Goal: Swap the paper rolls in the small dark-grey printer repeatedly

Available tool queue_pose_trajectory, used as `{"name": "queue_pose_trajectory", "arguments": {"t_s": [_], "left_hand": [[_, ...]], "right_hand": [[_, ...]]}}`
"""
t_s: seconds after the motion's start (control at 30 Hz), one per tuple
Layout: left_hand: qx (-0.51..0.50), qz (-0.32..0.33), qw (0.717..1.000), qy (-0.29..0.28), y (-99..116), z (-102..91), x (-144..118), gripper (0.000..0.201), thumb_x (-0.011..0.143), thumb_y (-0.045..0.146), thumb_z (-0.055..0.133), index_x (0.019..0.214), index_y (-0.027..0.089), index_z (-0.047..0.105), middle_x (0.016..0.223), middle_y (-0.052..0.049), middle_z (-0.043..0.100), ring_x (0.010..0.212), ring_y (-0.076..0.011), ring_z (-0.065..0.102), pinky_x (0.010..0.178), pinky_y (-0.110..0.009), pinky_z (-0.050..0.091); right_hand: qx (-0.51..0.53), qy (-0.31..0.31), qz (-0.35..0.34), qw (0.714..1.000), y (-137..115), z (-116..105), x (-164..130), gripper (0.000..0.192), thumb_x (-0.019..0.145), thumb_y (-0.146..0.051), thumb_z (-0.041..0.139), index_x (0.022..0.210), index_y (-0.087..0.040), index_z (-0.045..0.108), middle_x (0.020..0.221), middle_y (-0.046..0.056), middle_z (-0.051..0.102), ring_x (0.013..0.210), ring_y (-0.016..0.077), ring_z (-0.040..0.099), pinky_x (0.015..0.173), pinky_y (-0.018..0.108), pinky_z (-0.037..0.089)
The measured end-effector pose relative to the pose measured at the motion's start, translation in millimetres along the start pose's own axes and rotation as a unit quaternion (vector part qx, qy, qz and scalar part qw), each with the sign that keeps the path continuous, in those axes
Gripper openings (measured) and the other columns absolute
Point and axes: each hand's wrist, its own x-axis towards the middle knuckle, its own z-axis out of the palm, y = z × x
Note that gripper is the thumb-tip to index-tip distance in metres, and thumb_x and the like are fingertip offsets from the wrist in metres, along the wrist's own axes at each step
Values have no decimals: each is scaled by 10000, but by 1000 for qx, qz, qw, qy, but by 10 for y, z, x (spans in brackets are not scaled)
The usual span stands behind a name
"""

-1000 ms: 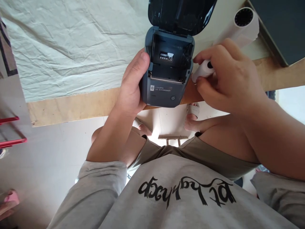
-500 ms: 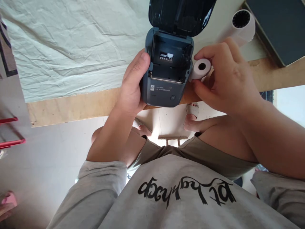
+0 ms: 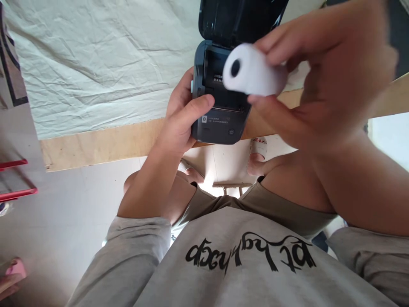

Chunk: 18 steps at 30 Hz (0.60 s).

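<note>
My left hand (image 3: 187,113) grips a dark label printer (image 3: 217,125) by its left side, the thumb lying over the rim of its paper bay. The printer's black lid (image 3: 223,19) stands open at the far side, and a printed sticker shows inside the bay. Between the thumb and fingers of my right hand (image 3: 326,81) is a white paper roll (image 3: 252,70) with a dark core hole. The roll is held above the right part of the bay and hides it. My right hand is slightly blurred.
A pale wrinkled cloth (image 3: 105,64) covers much of the table, whose bare wooden edge (image 3: 102,147) runs along the front. A dark flat object (image 3: 403,47) lies at the far right, partly behind my right hand. Red bars (image 3: 19,195) stand at the left over the floor.
My right hand has lifted the paper roll from beside the printer up and left over its bay, turning it. My left thumb has shifted inward and down along the printer's rim.
</note>
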Motion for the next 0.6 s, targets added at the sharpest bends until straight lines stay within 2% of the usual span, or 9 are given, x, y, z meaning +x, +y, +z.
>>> {"name": "queue_pose_trajectory", "arguments": {"t_s": [0.07,0.13,0.23,0.3,0.4,0.5,0.6], "left_hand": [[23,-8,1000,7,39,8,-19,259,781,301,706,1017,211,645,851,-11,645,727,-143,653,628,-272,503],[40,-11,999,17,50,12,-29,288,781,341,712,1028,216,634,852,-17,640,764,-166,670,647,-286,510],[56,-21,998,16,24,0,-32,367,761,404,731,1070,239,620,891,-33,652,833,-205,691,669,-312,527],[56,-24,998,6,4,-11,-36,386,763,421,729,1086,247,612,916,-36,657,843,-208,694,668,-316,535],[48,-20,999,-9,-7,-22,-48,359,792,407,701,1097,247,597,915,-24,646,782,-174,677,621,-285,521],[50,-14,998,-17,-33,-50,-35,372,792,431,700,1106,264,592,960,-25,645,889,-193,682,701,-291,542],[18,49,998,-43,-107,-118,24,537,788,547,673,1235,287,529,1155,-36,624,1077,-238,663,831,-344,559]], "right_hand": [[-101,22,-81,991,-42,76,44,176,827,-220,593,1002,-212,603,1104,-11,668,1105,201,630,986,384,500],[-217,51,-128,967,-53,133,90,186,807,-161,575,989,-196,592,1031,-2,687,1055,211,663,885,370,525],[-316,65,-103,941,-45,177,158,209,797,-182,591,1004,-155,604,1050,38,693,982,238,678,780,377,529],[-340,51,-76,936,-43,186,191,221,802,-207,591,1011,-139,615,1056,57,693,955,245,677,749,387,532],[-334,22,-63,940,-42,180,203,121,839,-196,536,923,-166,617,1016,53,689,983,226,677,778,370,541],[-340,41,-108,933,-32,172,161,115,884,-240,492,826,-194,580,928,42,670,897,211,664,761,364,515],[-318,59,-158,933,-41,190,84,127,893,-244,478,796,-210,553,841,16,641,825,188,639,737,358,485]]}}
